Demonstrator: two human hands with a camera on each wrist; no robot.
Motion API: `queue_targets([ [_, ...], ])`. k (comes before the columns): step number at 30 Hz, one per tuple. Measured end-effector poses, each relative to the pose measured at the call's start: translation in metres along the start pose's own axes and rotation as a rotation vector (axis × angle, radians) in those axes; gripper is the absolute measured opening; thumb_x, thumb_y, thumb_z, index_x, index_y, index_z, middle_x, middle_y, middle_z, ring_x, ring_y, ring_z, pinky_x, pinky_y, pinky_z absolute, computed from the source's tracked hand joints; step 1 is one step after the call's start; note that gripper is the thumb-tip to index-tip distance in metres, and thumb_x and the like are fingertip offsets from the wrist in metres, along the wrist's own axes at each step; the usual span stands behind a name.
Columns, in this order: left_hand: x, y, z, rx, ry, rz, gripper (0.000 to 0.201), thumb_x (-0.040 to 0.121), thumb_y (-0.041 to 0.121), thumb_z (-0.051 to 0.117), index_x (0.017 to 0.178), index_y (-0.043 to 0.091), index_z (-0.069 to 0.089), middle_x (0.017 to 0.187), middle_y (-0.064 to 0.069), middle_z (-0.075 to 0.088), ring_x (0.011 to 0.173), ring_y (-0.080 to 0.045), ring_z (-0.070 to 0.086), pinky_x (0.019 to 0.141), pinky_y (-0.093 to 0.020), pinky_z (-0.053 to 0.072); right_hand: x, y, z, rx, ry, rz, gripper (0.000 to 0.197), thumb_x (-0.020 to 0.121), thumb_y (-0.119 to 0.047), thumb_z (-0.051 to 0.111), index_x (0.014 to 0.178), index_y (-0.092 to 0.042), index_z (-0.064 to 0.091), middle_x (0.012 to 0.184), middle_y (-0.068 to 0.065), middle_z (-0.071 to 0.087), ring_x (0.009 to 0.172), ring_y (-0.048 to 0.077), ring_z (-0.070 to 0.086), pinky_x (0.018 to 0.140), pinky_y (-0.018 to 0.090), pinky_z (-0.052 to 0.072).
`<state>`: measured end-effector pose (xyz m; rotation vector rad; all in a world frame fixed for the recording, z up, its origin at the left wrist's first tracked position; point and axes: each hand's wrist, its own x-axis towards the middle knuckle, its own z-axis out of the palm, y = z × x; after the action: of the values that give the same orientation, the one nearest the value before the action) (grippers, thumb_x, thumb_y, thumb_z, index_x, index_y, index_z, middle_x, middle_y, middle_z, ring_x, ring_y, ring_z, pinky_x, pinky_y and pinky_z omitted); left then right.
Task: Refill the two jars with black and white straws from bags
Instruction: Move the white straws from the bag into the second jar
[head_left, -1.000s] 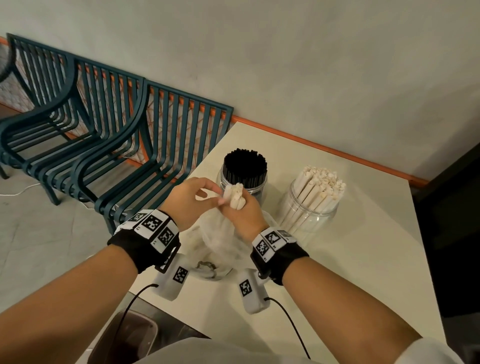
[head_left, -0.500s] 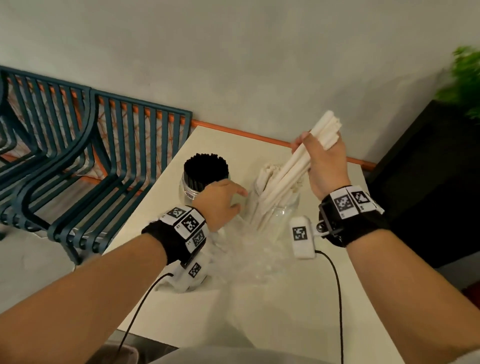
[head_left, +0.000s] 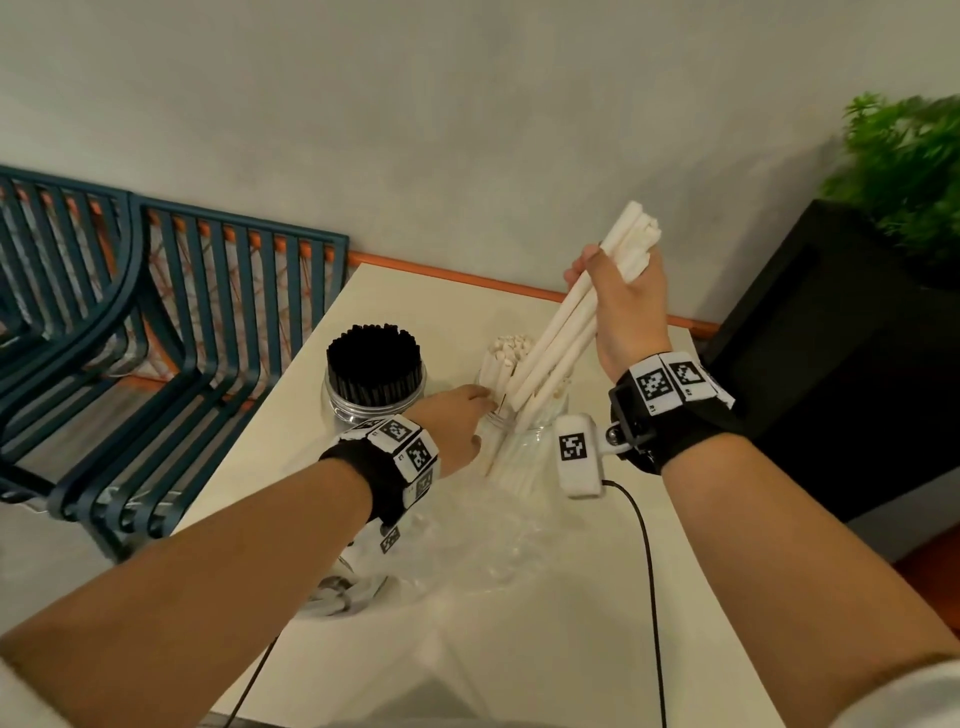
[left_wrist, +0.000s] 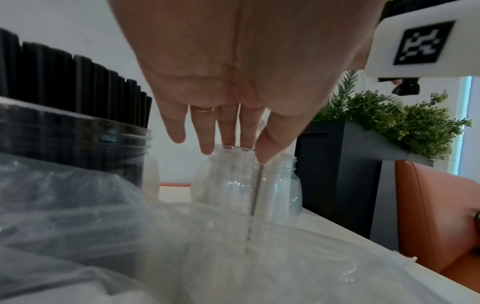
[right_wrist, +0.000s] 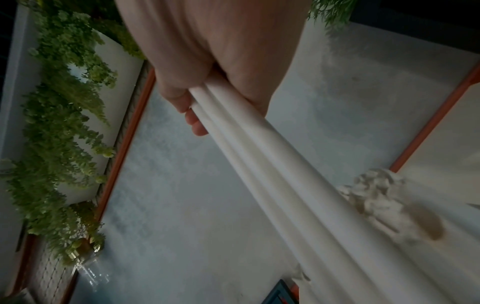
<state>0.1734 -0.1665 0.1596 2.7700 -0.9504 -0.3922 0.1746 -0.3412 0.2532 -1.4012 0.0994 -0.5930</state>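
Head view | right hand (head_left: 626, 306) is gripping white straws (head_left: 558, 338) slanting into clear jar (head_left: 524, 441) | left hand (head_left: 457, 421), fingers spread, is touching jar rim

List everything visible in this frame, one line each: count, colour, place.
black straws jar: one, clear, full, table's left side.
white straws jar: one, clear, part-filled, right of the black one.
white straws bundle: one, slanted, lower ends entering the white straws jar.
plastic bag: one, clear, crumpled near the table's front.
table: one, cream.
chairs: teal slatted, left; number unclear.
plant: green, in a black planter, right.
left hand: fingers straight, at the white straws jar's rim.
right hand: grip around the bundle.
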Motion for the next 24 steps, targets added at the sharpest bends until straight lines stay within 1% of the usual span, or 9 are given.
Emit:
queue_targets([
  [3, -0.002, 0.0, -0.001, -0.018, -0.014, 0.0, 0.057, 0.093, 0.018, 0.047, 0.146, 0.02, 0.027, 0.157, 0.004, 0.015, 0.133, -0.022, 0.039, 0.106, -0.034, 0.037, 0.006, -0.002, 0.005, 0.008, 0.003, 0.003, 0.013, 0.09, -0.01, 0.06, 0.099, -0.013, 0.051, 0.066, -0.008, 0.064, 0.069, 0.015, 0.064, 0.077, 0.035, 0.055],
  [7, -0.005, 0.001, 0.0, -0.013, -0.028, -0.002, 0.058, 0.093, 0.019, 0.048, 0.146, 0.022, 0.026, 0.157, 0.005, 0.012, 0.127, -0.023, 0.045, 0.097, -0.034, 0.043, 0.012, 0.0, 0.013, 0.02, 0.051, 0.006, 0.01, 0.091, -0.012, 0.06, 0.093, -0.017, 0.052, 0.067, -0.005, 0.062, 0.066, 0.014, 0.062, 0.073, 0.032, 0.053],
  [11, -0.006, 0.002, -0.002, -0.039, -0.048, -0.009, 0.059, 0.091, 0.018, 0.051, 0.145, 0.023, 0.027, 0.158, 0.005, 0.01, 0.123, -0.024, 0.049, 0.093, -0.033, 0.044, 0.013, 0.002, 0.014, 0.064, 0.153, 0.004, 0.007, 0.092, -0.014, 0.058, 0.097, -0.016, 0.053, 0.068, -0.003, 0.059, 0.063, 0.011, 0.06, 0.07, 0.028, 0.053],
  [13, -0.007, 0.002, -0.003, -0.033, -0.061, -0.006, 0.06, 0.09, 0.018, 0.052, 0.144, 0.023, 0.027, 0.158, 0.005, 0.008, 0.118, -0.025, 0.053, 0.089, -0.034, 0.046, 0.013, 0.003, 0.012, 0.107, 0.213, -0.001, 0.011, 0.092, -0.014, 0.057, 0.102, -0.013, 0.053, 0.07, -0.001, 0.058, 0.065, 0.012, 0.06, 0.069, 0.027, 0.053],
  [16, -0.008, -0.001, -0.003, -0.057, -0.056, -0.002, 0.06, 0.087, 0.016, 0.053, 0.142, 0.024, 0.029, 0.158, 0.008, 0.009, 0.113, -0.023, 0.056, 0.081, -0.028, 0.045, 0.008, 0.004, 0.011, 0.093, 0.253, -0.025, 0.016, 0.093, -0.017, 0.057, 0.107, -0.011, 0.052, 0.07, -0.002, 0.059, 0.068, 0.011, 0.062, 0.071, 0.028, 0.053],
  [19, -0.008, -0.004, -0.003, -0.11, -0.042, -0.004, 0.056, 0.085, 0.015, 0.053, 0.136, 0.025, 0.034, 0.157, 0.009, 0.013, 0.102, -0.019, 0.058, 0.074, -0.024, 0.042, -0.005, 0.004, 0.014, 0.035, 0.231, -0.092, 0.022, 0.094, -0.02, 0.057, 0.112, -0.01, 0.051, 0.069, -0.006, 0.061, 0.071, 0.012, 0.063, 0.073, 0.028, 0.054],
  [22, -0.007, -0.005, -0.003, -0.104, -0.06, 0.011, 0.055, 0.086, 0.018, 0.054, 0.137, 0.029, 0.034, 0.157, 0.009, 0.011, 0.077, -0.016, 0.055, 0.07, -0.025, 0.043, -0.021, 0.004, 0.021, -0.044, 0.132, -0.185, 0.019, 0.093, -0.021, 0.059, 0.109, -0.017, 0.05, 0.079, 0.001, 0.063, 0.078, 0.019, 0.063, 0.078, 0.035, 0.054],
  [23, -0.007, -0.005, -0.002, -0.098, -0.065, 0.016, 0.055, 0.087, 0.02, 0.054, 0.137, 0.032, 0.035, 0.157, 0.009, 0.011, 0.075, -0.015, 0.054, 0.071, -0.025, 0.044, -0.025, 0.004, 0.023, -0.06, 0.099, -0.2, 0.017, 0.093, -0.021, 0.059, 0.107, -0.02, 0.05, 0.083, 0.004, 0.063, 0.081, 0.021, 0.063, 0.081, 0.037, 0.053],
  [24, -0.007, -0.004, -0.002, -0.095, -0.064, 0.02, 0.055, 0.087, 0.021, 0.054, 0.137, 0.034, 0.035, 0.157, 0.009, 0.011, 0.078, -0.016, 0.055, 0.074, -0.025, 0.044, -0.028, 0.006, 0.025, -0.071, 0.07, -0.206, 0.016, 0.093, -0.021, 0.06, 0.106, -0.022, 0.05, 0.087, 0.007, 0.063, 0.082, 0.021, 0.063, 0.081, 0.036, 0.053],
])
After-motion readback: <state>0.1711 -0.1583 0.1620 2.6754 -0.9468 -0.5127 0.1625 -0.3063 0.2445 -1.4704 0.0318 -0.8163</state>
